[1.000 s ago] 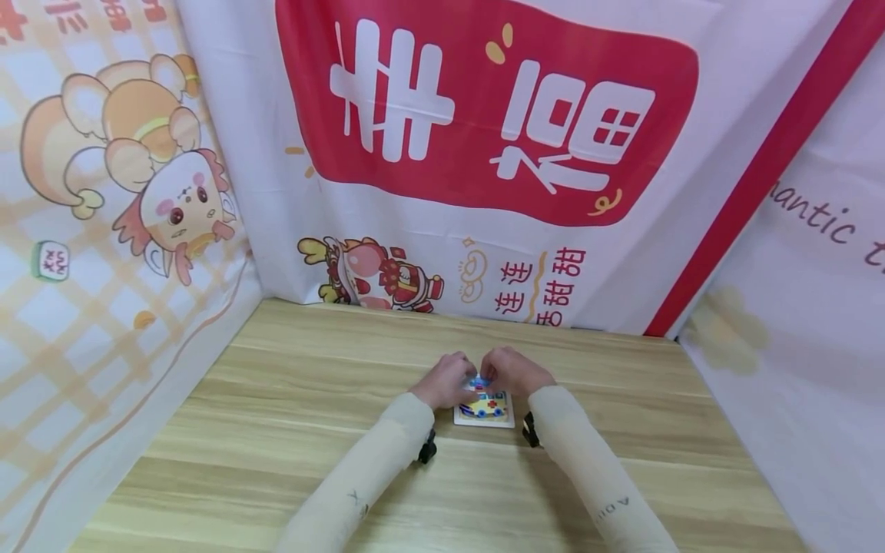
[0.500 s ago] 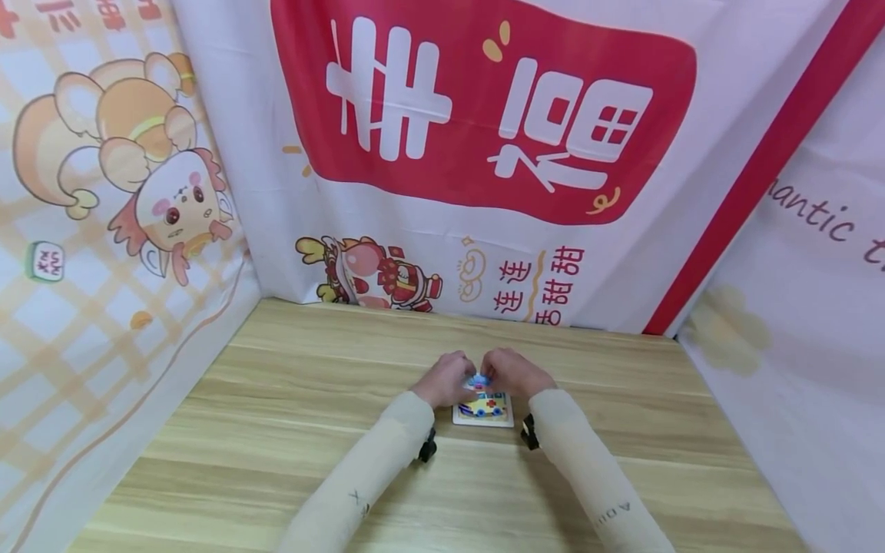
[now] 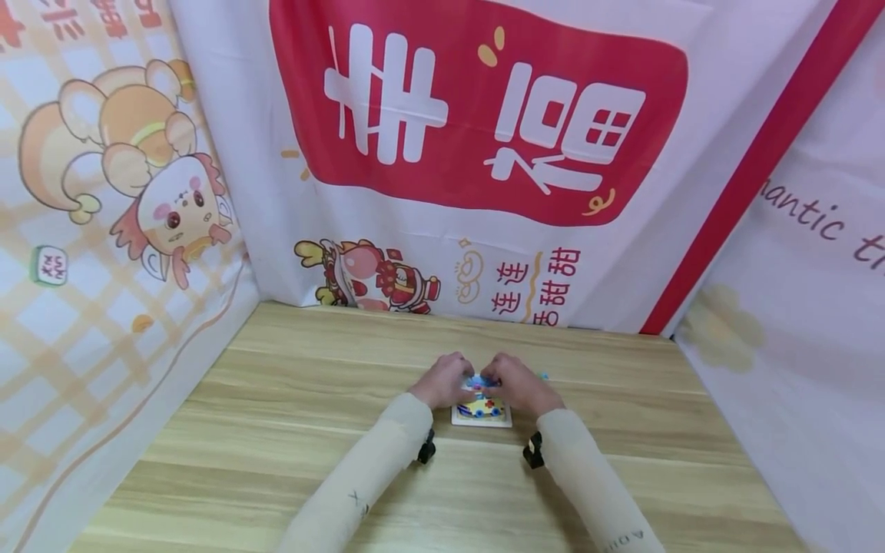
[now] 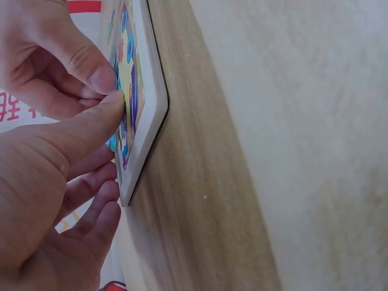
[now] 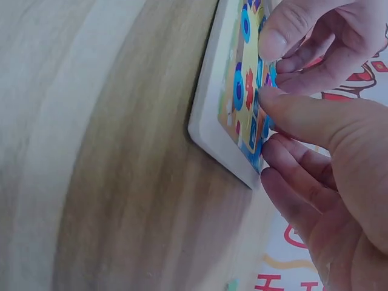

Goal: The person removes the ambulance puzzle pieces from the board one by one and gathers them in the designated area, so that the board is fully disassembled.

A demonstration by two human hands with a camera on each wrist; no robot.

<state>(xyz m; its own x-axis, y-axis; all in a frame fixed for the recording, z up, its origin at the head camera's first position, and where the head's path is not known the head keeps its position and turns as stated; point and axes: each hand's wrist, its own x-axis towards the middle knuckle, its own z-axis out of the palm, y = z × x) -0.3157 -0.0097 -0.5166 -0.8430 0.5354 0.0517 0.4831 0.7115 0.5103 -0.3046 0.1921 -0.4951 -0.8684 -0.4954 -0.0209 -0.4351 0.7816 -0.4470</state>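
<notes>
A small white-edged puzzle board (image 3: pixel 465 422) lies on the table, showing a yellow ambulance with blue wheels and a red cross (image 3: pixel 489 404). My left hand (image 3: pixel 445 382) and right hand (image 3: pixel 518 382) meet over its far part. With curled fingers and thumbs both hands pinch at a blue puzzle piece (image 3: pixel 477 381), largely hidden by the fingers. In the left wrist view the left thumb (image 4: pixel 100 118) lies against the picture, its fingers by the board's far edge. The right thumb (image 5: pixel 291 109) touches the picture similarly. Whether the piece sits flat in the board cannot be seen.
A tiny blue-green thing (image 3: pixel 545 376) lies on the wooden table (image 3: pixel 332 346) just beyond the right hand. Printed cloth walls (image 3: pixel 470 192) enclose the table at the back and both sides. A dark wrist camera (image 3: pixel 533 451) hangs under the right sleeve.
My right hand has shifted slightly right and down, and the tiny blue-green thing behind it now shows. The left hand and the board stay almost in place.
</notes>
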